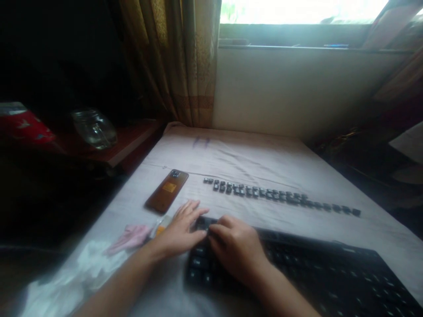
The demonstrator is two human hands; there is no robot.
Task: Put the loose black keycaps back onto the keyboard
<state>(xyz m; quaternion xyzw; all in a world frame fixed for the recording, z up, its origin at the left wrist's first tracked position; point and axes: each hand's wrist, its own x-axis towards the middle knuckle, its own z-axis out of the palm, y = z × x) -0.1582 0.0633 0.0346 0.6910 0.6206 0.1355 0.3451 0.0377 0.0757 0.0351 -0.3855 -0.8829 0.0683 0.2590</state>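
A black keyboard [317, 259] lies at the front of the white-covered surface, running off to the lower right. My left hand [183, 231] rests at its upper left corner, fingers stretched out and apart, with the thumb reaching toward the keys. Over the same corner, my right hand [239, 246] has its fingers curled and pinched together. Whatever is between those fingertips, if anything, is too small to make out. Beyond the keyboard, several loose black keycaps [255, 193] lie in two slanting rows.
A brown smartphone [168, 190] lies face down to the left. Closer to me are a pink cloth [132, 237], crumpled white material [89, 268] and a small packet with yellow on it [161, 230]. On a side table [132, 141] stands a glass jar [95, 127].
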